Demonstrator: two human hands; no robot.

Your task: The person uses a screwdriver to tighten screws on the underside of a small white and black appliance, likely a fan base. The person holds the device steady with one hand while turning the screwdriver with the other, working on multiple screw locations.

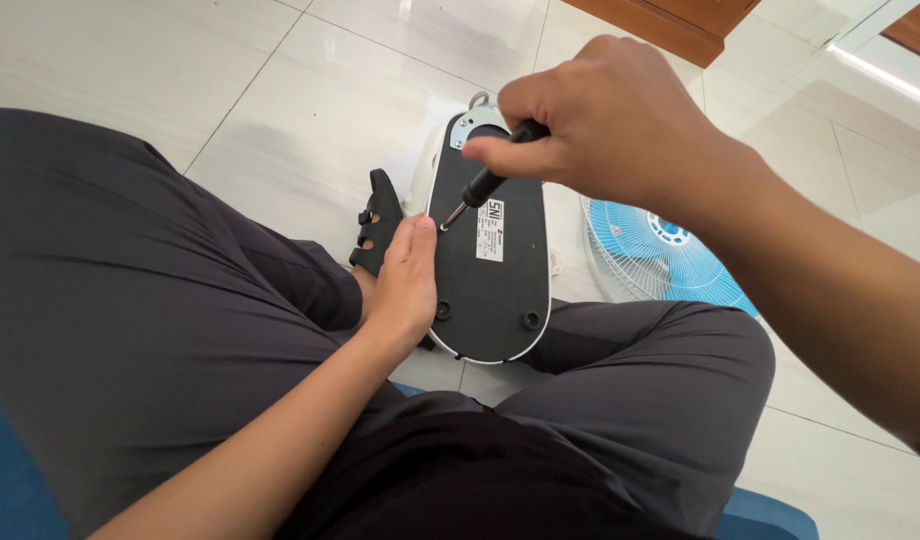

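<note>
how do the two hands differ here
The right hand is raised and curled around a black screwdriver, tip down on the dark oval base plate. The left hand holds no tool and lies flat against the plate's edge. Both are bare and meet at the same plate.

A black-handled screwdriver (pixel 485 183) slants from one o'clock down to seven o'clock, its metal tip set on the black oval underside of a white-rimmed fan base (pixel 500 290) standing tilted between the person's legs on the floor.
</note>
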